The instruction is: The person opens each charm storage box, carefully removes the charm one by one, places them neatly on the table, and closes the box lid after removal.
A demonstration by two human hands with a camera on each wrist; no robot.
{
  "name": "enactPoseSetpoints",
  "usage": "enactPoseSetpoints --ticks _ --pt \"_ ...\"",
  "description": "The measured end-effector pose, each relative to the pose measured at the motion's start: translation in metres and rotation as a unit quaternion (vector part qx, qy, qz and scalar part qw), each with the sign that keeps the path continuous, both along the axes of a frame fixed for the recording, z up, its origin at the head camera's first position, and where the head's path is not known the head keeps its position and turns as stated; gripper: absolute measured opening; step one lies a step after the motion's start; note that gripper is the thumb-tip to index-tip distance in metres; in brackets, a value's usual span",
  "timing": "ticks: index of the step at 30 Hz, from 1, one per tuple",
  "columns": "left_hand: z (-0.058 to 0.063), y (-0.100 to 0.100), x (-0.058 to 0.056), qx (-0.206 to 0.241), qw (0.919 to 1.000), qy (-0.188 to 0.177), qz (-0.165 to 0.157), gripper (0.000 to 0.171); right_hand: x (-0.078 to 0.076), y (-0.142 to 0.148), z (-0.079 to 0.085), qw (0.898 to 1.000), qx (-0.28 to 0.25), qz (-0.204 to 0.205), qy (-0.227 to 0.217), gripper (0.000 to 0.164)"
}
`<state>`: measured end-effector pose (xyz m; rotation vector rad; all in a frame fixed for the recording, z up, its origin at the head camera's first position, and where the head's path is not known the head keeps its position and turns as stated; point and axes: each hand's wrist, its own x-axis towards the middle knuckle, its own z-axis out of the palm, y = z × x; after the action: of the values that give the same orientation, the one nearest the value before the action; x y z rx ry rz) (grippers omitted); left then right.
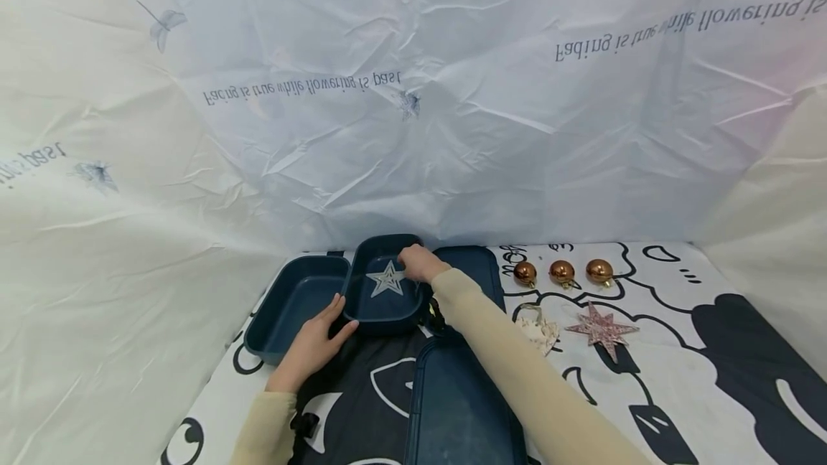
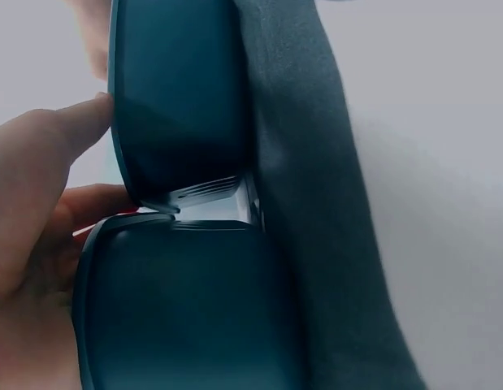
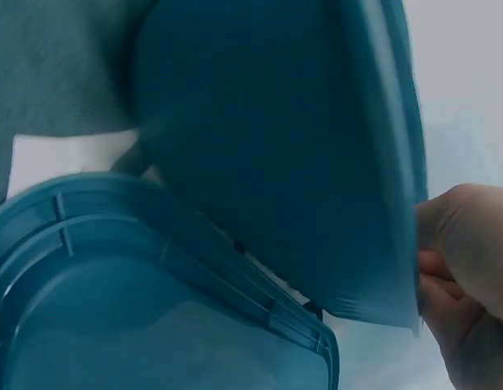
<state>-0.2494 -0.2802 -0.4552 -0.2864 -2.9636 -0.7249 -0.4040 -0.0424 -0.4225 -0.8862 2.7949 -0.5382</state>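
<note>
A silver star ornament [image 1: 386, 280] lies within the right-hand dark blue box [image 1: 388, 323]. My right hand [image 1: 421, 264] reaches over that box's right side and pinches the star near its right point; the rim hides the fingertips in the right wrist view. At the box's near left corner, my left hand [image 1: 316, 339] touches the rim with thumb and fingers extended. In the left wrist view the thumb [image 2: 93, 122] rests against the box edge. A second dark blue box [image 1: 293, 300] stands close on the left, its inside bare.
Two dark blue lids, one nearer [image 1: 461, 407] and one farther [image 1: 472, 264], lie on the patterned cloth. To the right are three copper baubles [image 1: 562, 273], a pink glitter star [image 1: 603, 329] and a cream ornament [image 1: 539, 332]. A white sheet [image 1: 413, 163] hangs behind.
</note>
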Motion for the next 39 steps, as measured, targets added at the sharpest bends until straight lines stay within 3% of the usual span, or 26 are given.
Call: enactPoseSetpoints --ticks 7,14,19,26,32,39 --pt "0.000 -0.001 -0.001 -0.001 0.9999 0.014 -0.002 0.072 0.001 -0.008 -0.002 0.998 0.051 -0.006 0.028 0.020" --pt "-0.004 -0.004 0.000 0.002 0.9999 0.009 -0.008 0.072 -0.007 -0.014 -0.006 0.997 0.071 -0.020 -0.016 0.024" --pt "-0.006 -0.004 0.000 0.006 0.9999 0.006 -0.011 0.072 -0.005 -0.017 -0.004 0.995 0.089 -0.016 -0.028 0.024" --pt "-0.002 -0.005 0.000 0.009 0.9999 0.010 -0.004 0.070 0.000 -0.026 -0.003 0.991 0.136 -0.019 0.002 0.021" --pt "-0.002 -0.005 -0.001 0.008 0.9998 0.013 -0.009 0.070 -0.002 -0.032 -0.007 0.989 0.145 -0.028 -0.005 0.022" --pt "-0.004 -0.005 -0.002 0.009 0.9998 0.012 -0.009 0.071 -0.005 -0.036 -0.015 0.981 0.194 -0.008 0.012 0.018"
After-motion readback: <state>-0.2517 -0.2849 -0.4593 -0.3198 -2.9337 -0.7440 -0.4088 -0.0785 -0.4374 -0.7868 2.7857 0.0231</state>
